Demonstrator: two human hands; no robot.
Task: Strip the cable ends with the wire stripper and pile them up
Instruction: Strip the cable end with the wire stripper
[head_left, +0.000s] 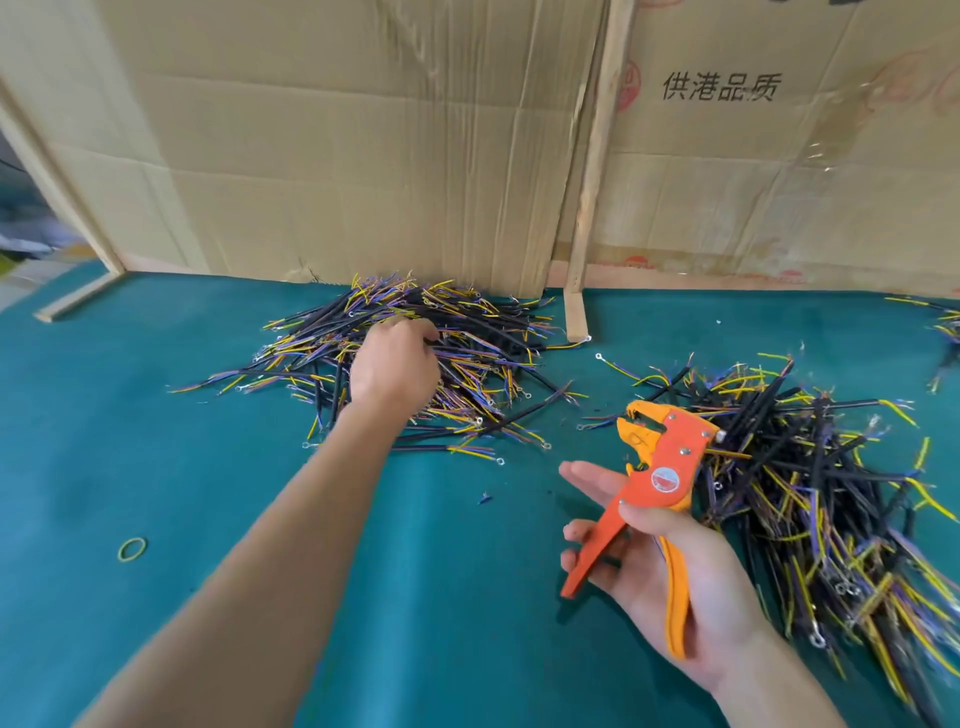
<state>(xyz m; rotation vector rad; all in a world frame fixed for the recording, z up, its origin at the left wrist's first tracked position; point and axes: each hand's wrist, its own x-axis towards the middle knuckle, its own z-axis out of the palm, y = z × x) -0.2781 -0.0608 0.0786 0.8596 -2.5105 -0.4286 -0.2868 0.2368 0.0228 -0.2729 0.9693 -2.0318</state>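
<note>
Left hand: the left hand (393, 364) reached into the far heap of short black cables with yellow and purple cores (415, 358), fingers curled among them; whether it had one pinched could not be told.
Right hand: the right hand (670, 566) loosely held the orange wire stripper (655, 478) by its handles.
Handling: cables looked light and limp, likely best pinched mid-sheath.
Room: open green counter (208, 467) between the heaps; a second cable pile (810, 467) lay right, cardboard wall (337, 145) close behind.

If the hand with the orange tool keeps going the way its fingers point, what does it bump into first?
The right hand points up and left, across bare green table. The first thing in that line is probably the far pile of cables, where the left hand is. Depth is hard to judge.
</note>
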